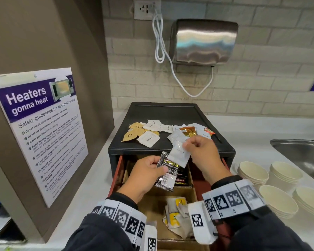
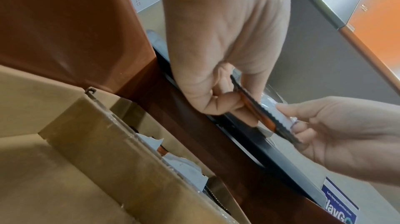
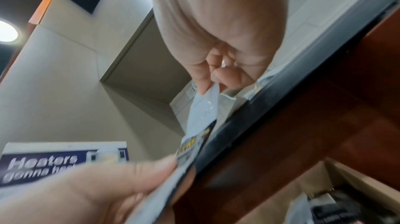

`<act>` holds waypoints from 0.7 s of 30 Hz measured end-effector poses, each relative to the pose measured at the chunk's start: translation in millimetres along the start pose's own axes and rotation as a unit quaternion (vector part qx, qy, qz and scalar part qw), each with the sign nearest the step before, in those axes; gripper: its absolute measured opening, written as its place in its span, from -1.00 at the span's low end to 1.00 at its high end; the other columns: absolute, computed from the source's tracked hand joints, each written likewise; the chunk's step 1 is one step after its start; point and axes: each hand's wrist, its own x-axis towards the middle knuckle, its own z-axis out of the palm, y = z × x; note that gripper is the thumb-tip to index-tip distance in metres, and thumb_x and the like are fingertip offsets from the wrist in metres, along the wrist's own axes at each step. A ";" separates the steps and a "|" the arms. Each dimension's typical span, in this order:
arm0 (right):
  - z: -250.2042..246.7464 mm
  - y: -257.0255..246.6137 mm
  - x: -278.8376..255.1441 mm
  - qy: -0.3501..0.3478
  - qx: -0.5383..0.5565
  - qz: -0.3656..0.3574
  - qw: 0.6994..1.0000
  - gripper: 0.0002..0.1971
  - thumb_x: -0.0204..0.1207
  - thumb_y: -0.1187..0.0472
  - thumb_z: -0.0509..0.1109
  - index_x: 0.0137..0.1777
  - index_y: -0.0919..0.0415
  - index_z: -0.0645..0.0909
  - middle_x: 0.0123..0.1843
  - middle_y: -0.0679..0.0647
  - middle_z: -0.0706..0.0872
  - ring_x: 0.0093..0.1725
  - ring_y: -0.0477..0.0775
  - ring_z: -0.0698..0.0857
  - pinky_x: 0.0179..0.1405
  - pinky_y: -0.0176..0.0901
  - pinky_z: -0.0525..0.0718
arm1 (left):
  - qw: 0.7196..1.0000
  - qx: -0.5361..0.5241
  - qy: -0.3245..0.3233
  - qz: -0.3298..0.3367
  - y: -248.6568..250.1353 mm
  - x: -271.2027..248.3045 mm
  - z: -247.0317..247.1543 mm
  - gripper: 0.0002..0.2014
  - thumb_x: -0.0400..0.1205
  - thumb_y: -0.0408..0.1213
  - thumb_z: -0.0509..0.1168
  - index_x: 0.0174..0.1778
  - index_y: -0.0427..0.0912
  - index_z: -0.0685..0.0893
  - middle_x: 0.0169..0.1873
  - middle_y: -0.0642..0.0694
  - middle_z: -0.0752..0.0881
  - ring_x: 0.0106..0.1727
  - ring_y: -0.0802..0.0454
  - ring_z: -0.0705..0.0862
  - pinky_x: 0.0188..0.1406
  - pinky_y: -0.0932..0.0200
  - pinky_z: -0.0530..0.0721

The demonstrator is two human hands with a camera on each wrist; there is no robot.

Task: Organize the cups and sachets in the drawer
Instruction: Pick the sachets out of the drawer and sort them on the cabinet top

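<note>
Left hand [image 1: 145, 175]: thumb and fingers pinch a black sachet [image 1: 168, 173] above the open drawer [image 1: 117, 173].
Right hand [image 1: 203, 154]: fingertips pinch the top corner of a white sachet [image 1: 179, 155], which overlaps the black one's upper edge.
Drawer: cardboard compartments; black sachets in the back one, tea bags [image 1: 176, 212] in the front one.
Box top [image 1: 163, 113]: loose brown and white sachets [image 1: 149, 132] in a scatter.
Cups [image 1: 253, 172]: stacks on the counter, right of the drawer, beside a sink [image 1: 301, 151].
</note>
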 end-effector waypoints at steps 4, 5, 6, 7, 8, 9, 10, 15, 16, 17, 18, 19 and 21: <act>-10.2 -9.5 26.9 0.098 0.129 0.066 0.985 -0.77 0.51 0.46 0.29 -0.17 0.08 0.57 -0.18 0.13 0.65 -0.37 -0.04 0.61 -0.34 -0.21 0.65 | 0.999 -0.017 0.044 -0.013 3.5 1.6 0.6 -0.76 0.64 -0.46 0.22 -0.02 -0.06 0.72 -0.13 -0.07 0.82 -0.07 -0.01 0.79 -0.04 0.07 0.74; -11.2 -11.7 33.3 0.105 0.150 0.075 0.980 -0.77 0.49 0.49 0.30 -0.03 0.14 0.60 -0.15 0.11 0.66 -0.29 -0.03 0.66 -0.22 -0.17 0.72 | 0.998 -0.026 0.050 -0.018 4.9 1.4 0.8 -0.73 0.65 -0.49 0.19 -0.06 -0.04 0.72 -0.11 -0.09 0.81 -0.04 -0.06 0.78 0.01 0.01 0.74; -11.3 -13.0 38.3 0.103 0.156 0.082 0.979 -0.69 0.48 0.50 0.31 0.15 0.21 0.60 -0.10 0.09 0.66 -0.18 -0.01 0.69 -0.03 -0.11 0.74 | 0.998 -0.036 0.053 -0.021 6.0 1.5 0.6 -0.71 0.64 -0.51 0.18 -0.07 -0.04 0.72 -0.11 -0.10 0.81 -0.03 -0.08 0.78 0.01 -0.01 0.74; -10.9 -12.6 43.2 0.096 0.145 0.090 0.981 -0.58 0.49 0.49 0.31 0.34 0.24 0.52 -0.01 0.09 0.66 -0.02 0.04 0.70 0.15 -0.06 0.69 | 0.997 -0.045 0.056 -0.023 7.1 0.8 0.0 -0.69 0.65 -0.52 0.16 -0.07 -0.03 0.72 -0.13 -0.10 0.81 -0.07 -0.06 0.78 -0.07 0.03 0.74; -10.7 -12.9 45.5 0.087 0.115 0.098 0.985 -0.50 0.51 0.45 0.30 0.47 0.24 0.42 0.14 0.11 0.64 0.15 0.08 0.66 0.27 -0.07 0.60 | 0.997 -0.052 0.058 -0.023 8.4 -0.3 -0.6 -0.68 0.65 -0.52 0.16 -0.07 -0.02 0.71 -0.14 -0.08 0.81 -0.11 -0.01 0.78 -0.18 0.11 0.73; -10.1 -13.2 45.4 0.078 0.075 0.100 0.989 -0.46 0.53 0.41 0.28 0.53 0.22 0.35 0.31 0.14 0.58 0.27 0.10 0.59 0.28 -0.13 0.54 | 0.996 -0.059 0.062 -0.022 9.1 -1.2 -1.3 -0.68 0.66 -0.51 0.15 -0.07 0.00 0.70 -0.15 -0.06 0.81 -0.14 0.03 0.77 -0.24 0.17 0.70; -9.2 -14.6 42.5 0.073 0.042 0.090 0.992 -0.45 0.54 0.39 0.27 0.55 0.21 0.33 0.41 0.14 0.52 0.31 0.09 0.55 0.21 -0.20 0.50 | 0.996 -0.064 0.064 -0.022 9.5 -1.3 -1.9 -0.69 0.66 -0.50 0.15 -0.06 0.01 0.69 -0.13 -0.06 0.80 -0.14 0.05 0.76 -0.25 0.20 0.68; 1.4 -20.7 13.6 -0.008 -0.091 -0.038 0.995 -0.62 0.55 0.26 0.34 0.36 0.09 0.53 0.26 0.08 0.58 0.10 0.00 0.57 -0.02 -0.28 0.42 | 0.994 -0.073 0.072 -0.024 10.1 -1.6 -0.1 -0.76 0.69 -0.42 0.17 0.07 -0.01 0.67 -0.05 -0.07 0.79 -0.02 0.01 0.77 -0.08 0.07 0.74; 5.5 -22.4 6.8 -0.077 -0.121 -0.049 0.988 -0.64 0.54 0.21 0.37 0.33 0.05 0.54 0.15 0.02 0.61 0.02 -0.05 0.57 -0.12 -0.29 0.46 | 0.995 -0.068 0.071 -0.021 10.1 -1.5 0.8 -0.77 0.69 -0.41 0.17 0.07 -0.01 0.66 -0.05 -0.07 0.79 -0.03 0.02 0.76 -0.11 0.09 0.73; 9.5 -22.4 2.5 -0.135 -0.159 -0.059 0.976 -0.67 0.52 0.19 0.39 0.29 0.03 0.57 0.06 -0.04 0.62 -0.03 -0.08 0.58 -0.22 -0.36 0.47 | 0.996 -0.060 0.069 -0.016 10.5 -2.1 1.7 -0.77 0.68 -0.41 0.18 0.04 0.01 0.66 -0.07 -0.07 0.79 -0.06 0.05 0.75 -0.17 0.14 0.69; 12.6 -22.3 0.0 -0.168 -0.192 -0.073 0.964 -0.70 0.51 0.21 0.41 0.23 0.02 0.60 -0.01 -0.07 0.63 -0.07 -0.09 0.59 -0.27 -0.43 0.46 | 0.996 -0.050 0.069 -0.010 11.1 -2.6 2.5 -0.78 0.68 -0.40 0.20 0.00 0.03 0.65 -0.09 -0.05 0.78 -0.08 0.07 0.73 -0.20 0.19 0.65; 14.6 -21.8 -0.5 -0.177 -0.209 -0.085 0.958 -0.75 0.50 0.23 0.41 0.16 0.02 0.63 -0.05 -0.07 0.65 -0.09 -0.09 0.61 -0.29 -0.45 0.47 | 0.997 -0.041 0.071 -0.009 11.8 -3.2 2.8 -0.79 0.67 -0.40 0.22 -0.01 0.04 0.65 -0.11 -0.04 0.78 -0.09 0.08 0.72 -0.22 0.21 0.61; 14.6 -22.8 -0.6 -0.164 -0.204 -0.088 0.961 -0.87 0.50 0.27 0.39 -0.01 0.05 0.65 -0.13 -0.02 0.68 -0.13 -0.05 0.63 -0.26 -0.34 0.52 | 0.996 -0.032 0.086 -0.012 12.2 -3.3 1.1 -0.81 0.65 -0.40 0.24 0.03 -0.03 0.66 -0.12 -0.04 0.77 -0.13 0.11 0.69 -0.25 0.26 0.57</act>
